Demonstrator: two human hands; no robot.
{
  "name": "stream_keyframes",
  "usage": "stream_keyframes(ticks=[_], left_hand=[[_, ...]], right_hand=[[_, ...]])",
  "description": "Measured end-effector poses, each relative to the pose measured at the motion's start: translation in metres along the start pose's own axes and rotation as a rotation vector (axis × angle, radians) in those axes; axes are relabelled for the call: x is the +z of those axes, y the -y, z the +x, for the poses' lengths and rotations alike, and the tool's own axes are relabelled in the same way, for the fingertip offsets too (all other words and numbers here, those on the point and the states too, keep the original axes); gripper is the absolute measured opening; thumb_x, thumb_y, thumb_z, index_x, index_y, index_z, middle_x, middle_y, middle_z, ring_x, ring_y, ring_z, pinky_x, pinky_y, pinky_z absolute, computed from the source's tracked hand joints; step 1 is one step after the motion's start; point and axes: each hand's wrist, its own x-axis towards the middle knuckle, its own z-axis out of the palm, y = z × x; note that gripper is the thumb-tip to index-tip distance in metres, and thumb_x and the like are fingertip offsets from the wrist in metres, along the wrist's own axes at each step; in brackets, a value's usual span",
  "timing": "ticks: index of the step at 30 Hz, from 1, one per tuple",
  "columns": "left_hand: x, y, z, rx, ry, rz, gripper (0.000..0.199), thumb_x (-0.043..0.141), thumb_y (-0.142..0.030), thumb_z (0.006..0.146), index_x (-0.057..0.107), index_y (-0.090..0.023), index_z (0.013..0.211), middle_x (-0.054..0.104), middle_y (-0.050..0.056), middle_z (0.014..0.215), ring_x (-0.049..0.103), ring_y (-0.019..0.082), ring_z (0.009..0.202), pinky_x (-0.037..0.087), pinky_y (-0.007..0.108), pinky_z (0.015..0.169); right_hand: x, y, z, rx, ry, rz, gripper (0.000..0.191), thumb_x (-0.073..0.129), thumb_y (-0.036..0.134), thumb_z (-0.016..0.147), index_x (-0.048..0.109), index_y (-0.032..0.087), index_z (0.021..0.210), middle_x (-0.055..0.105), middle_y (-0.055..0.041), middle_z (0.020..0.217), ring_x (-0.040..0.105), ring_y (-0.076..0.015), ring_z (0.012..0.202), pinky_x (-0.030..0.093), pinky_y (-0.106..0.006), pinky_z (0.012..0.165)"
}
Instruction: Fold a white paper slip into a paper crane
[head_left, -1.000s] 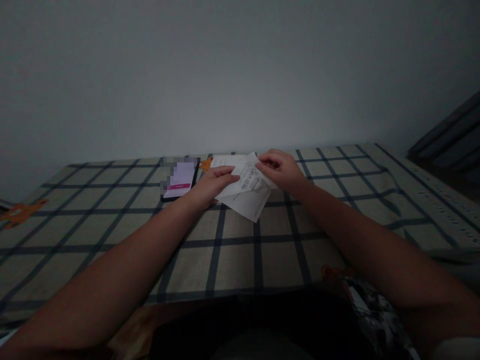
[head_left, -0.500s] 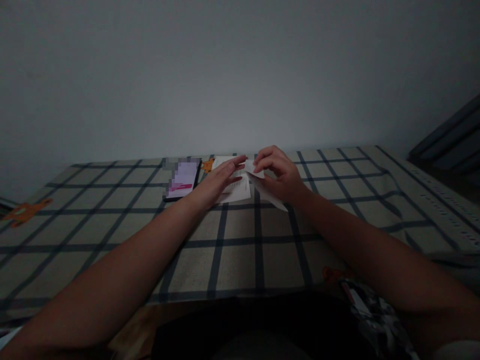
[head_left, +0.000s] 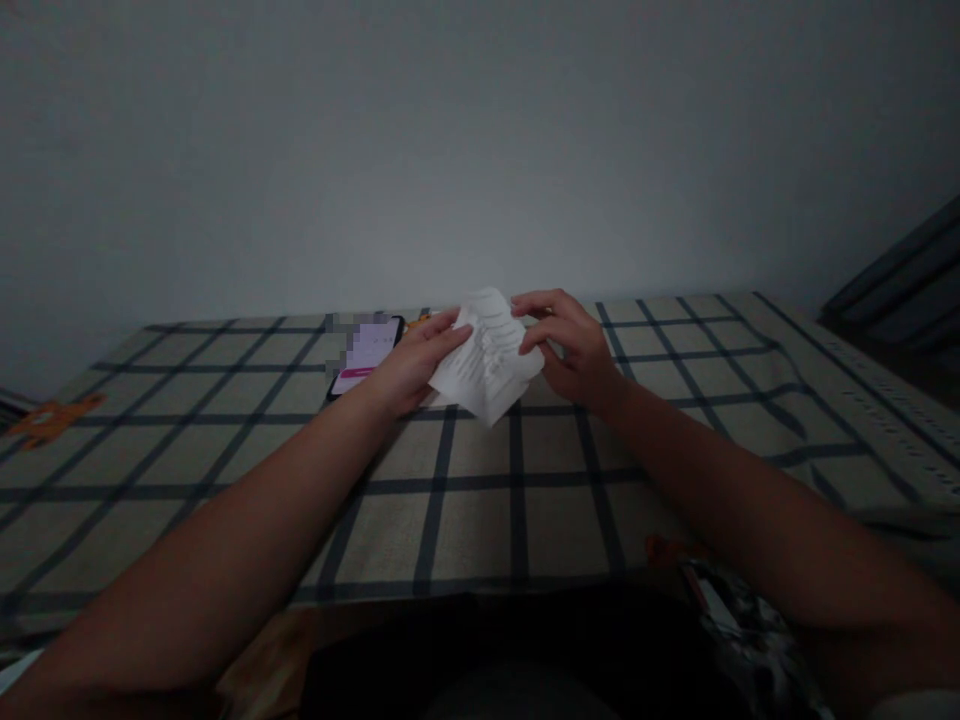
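Note:
A white sheet of paper with lines of printed text is held up above the checked cloth, a crease running down its middle. My left hand grips its left edge, the thumb lying over the printed face. On the other side, my right hand has its curled fingers at the right edge, pinching it. A phone with a lit, partly pixelated screen lies on the cloth just left of my left hand. Whatever lies under the sheet is mostly hidden.
The checked tablecloth covers the table up to the pale wall behind. An orange printed figure is on the cloth at the left. A dark striped object stands at the far right. Patterned fabric hangs near my lap.
The folded paper at my right hand has been opened out and raised between both hands, its print now facing me. My left hand has gone from flat over the papers to gripping the sheet.

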Motion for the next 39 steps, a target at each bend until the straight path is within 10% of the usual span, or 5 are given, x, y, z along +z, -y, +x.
stream_keyframes(ticks=[11, 22, 32, 39], left_hand=[[-0.004, 0.005, 0.003, -0.078, -0.007, 0.017, 0.026, 0.082, -0.027, 0.081, 0.074, -0.013, 0.102, 0.08, 0.008, 0.091, 0.073, 0.016, 0.073, 0.058, 0.028, 0.073], [-0.007, 0.0, -0.001, -0.134, 0.08, 0.413, 0.038, 0.082, -0.04, 0.076, 0.072, -0.015, 0.103, 0.075, 0.003, 0.085, 0.069, 0.015, 0.068, 0.051, 0.025, 0.062], [-0.008, -0.001, -0.002, -0.053, 0.139, 0.724, 0.027, 0.075, -0.038, 0.082, 0.072, -0.015, 0.097, 0.071, 0.002, 0.078, 0.063, 0.012, 0.064, 0.045, 0.022, 0.057], [-0.005, -0.006, -0.006, -0.232, 0.173, 0.421, 0.026, 0.08, -0.043, 0.079, 0.072, -0.02, 0.089, 0.071, 0.002, 0.075, 0.062, 0.013, 0.061, 0.045, 0.023, 0.055]], right_hand=[[-0.008, -0.007, -0.001, 0.08, 0.073, 0.064, 0.022, 0.053, 0.007, 0.082, 0.069, 0.02, 0.075, 0.065, -0.0068, 0.101, 0.063, -0.0189, 0.097, 0.052, -0.038, 0.088], [0.014, -0.009, 0.001, 1.193, 0.08, 0.69, 0.036, 0.07, 0.048, 0.09, 0.068, 0.025, 0.118, 0.07, -0.0065, 0.109, 0.068, -0.0161, 0.087, 0.056, -0.025, 0.066], [0.005, -0.014, -0.006, 1.192, 0.206, 0.782, 0.02, 0.083, 0.031, 0.08, 0.071, 0.017, 0.087, 0.072, -0.0015, 0.086, 0.066, -0.0109, 0.078, 0.054, -0.022, 0.071], [0.007, -0.002, 0.002, 1.246, 0.238, 0.885, 0.02, 0.082, 0.024, 0.078, 0.07, 0.016, 0.092, 0.073, -0.0032, 0.088, 0.069, -0.0132, 0.077, 0.057, -0.025, 0.071]])
